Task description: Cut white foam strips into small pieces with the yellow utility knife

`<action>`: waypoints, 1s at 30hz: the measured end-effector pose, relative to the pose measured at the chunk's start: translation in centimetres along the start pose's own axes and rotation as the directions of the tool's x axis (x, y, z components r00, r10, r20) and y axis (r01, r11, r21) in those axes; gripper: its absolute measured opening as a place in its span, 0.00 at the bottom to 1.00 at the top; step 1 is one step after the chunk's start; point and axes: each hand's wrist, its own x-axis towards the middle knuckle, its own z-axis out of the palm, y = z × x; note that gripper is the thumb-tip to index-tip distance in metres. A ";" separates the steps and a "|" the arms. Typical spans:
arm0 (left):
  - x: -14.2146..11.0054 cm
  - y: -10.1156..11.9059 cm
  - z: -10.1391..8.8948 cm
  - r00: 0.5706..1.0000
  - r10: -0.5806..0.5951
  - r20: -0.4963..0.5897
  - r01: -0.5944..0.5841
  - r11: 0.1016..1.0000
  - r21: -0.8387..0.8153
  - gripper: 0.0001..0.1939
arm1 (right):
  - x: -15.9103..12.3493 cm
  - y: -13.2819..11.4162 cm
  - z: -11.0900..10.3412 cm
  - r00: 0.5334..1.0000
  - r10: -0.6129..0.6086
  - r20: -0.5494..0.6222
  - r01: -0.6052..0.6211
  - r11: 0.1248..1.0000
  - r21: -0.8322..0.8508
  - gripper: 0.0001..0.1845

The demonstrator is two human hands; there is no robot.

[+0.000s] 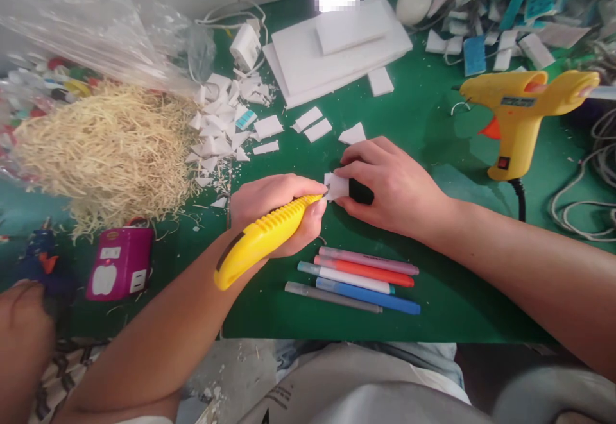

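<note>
My left hand [283,209] is closed round a yellow utility knife [269,235], its handle slanting down towards me. The knife's tip meets the left edge of a small white foam piece [338,186]. From the right, my right hand [380,177] pinches that piece between thumb and fingers against the green table. Just nearer to me lie several markers [359,292] side by side, in pink, orange, white, blue and grey. Beyond my hands are small cut white foam pieces [317,130].
White foam sheets [298,68] are stacked at the back. A yellow glue gun [520,116] stands right, near coiled cables [587,174]. Left are a heap of pale shreds [110,148], foam scraps [216,122], a purple box [120,263] and another person's arm [22,353].
</note>
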 end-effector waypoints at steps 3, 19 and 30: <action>-0.1 -0.2 0.3 0.999 0.017 -0.034 -0.018 0.999 -0.033 0.08 | 0.0 0.0 0.0 1.000 0.004 0.000 -0.004 1.000 0.004 0.12; -0.4 -0.3 0.5 0.999 -0.034 -0.006 0.034 0.999 0.034 0.12 | 0.0 0.0 0.0 1.000 0.013 0.010 -0.013 1.000 0.011 0.11; 0.0 0.2 0.4 0.951 -0.279 0.131 0.287 0.957 -0.041 0.11 | 0.0 0.0 0.0 0.999 0.025 0.024 -0.026 0.999 0.034 0.10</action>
